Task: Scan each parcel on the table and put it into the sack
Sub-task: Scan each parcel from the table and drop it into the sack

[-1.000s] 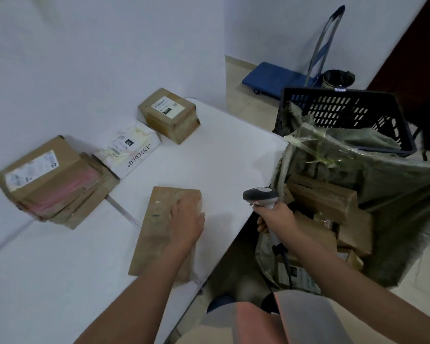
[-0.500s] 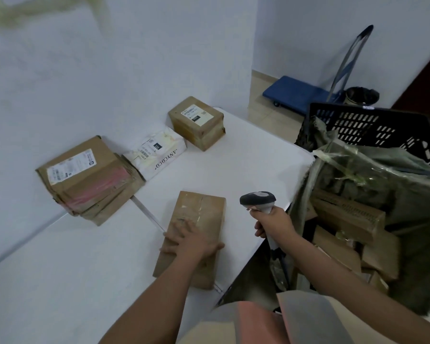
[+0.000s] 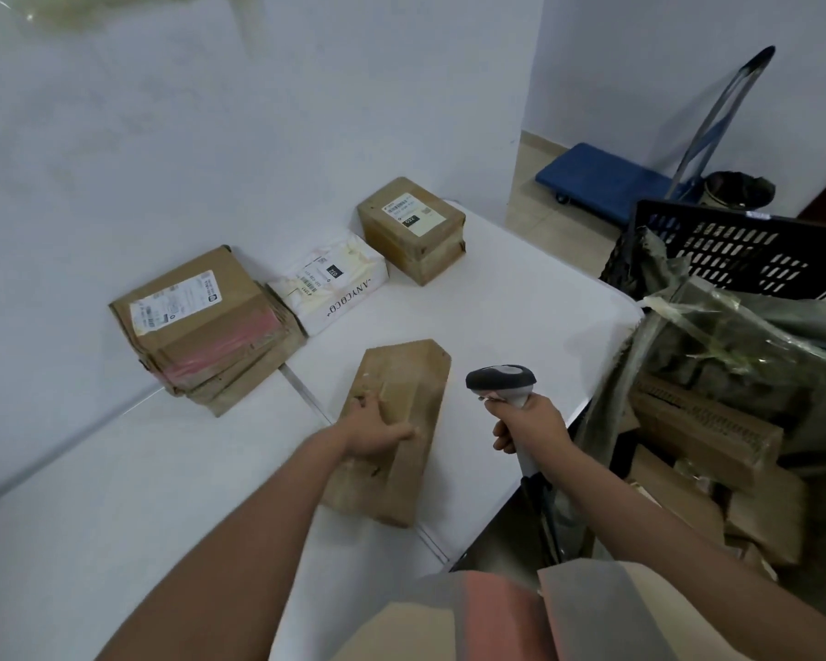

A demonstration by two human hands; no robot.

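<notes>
The white worktop (image 3: pixel 520 326) fills most of the view and stands against a white wall. At its right edge hangs the open sack (image 3: pixel 735 336), grey-green, with several brown boxes inside it, and a black crate (image 3: pixel 735 245) stands behind the sack. On the floor further back is a blue trolley (image 3: pixel 602 178). Along the wall lie three parcels: a stack of flat brown envelopes (image 3: pixel 201 326), just beside it a white bag (image 3: pixel 335 288), and next a brown box (image 3: pixel 411 226) with a label on top. Nearer to the person, well apart from these, a long brown parcel (image 3: pixel 397 422) lies on the worktop and looks tilted up on one side. The left hand (image 3: pixel 373 429) grips it from above, with the fingers curled over its left edge. The right hand (image 3: pixel 530 422) holds the scanner (image 3: pixel 501 381) by the handle, fingers closed round it, just right of the parcel.
</notes>
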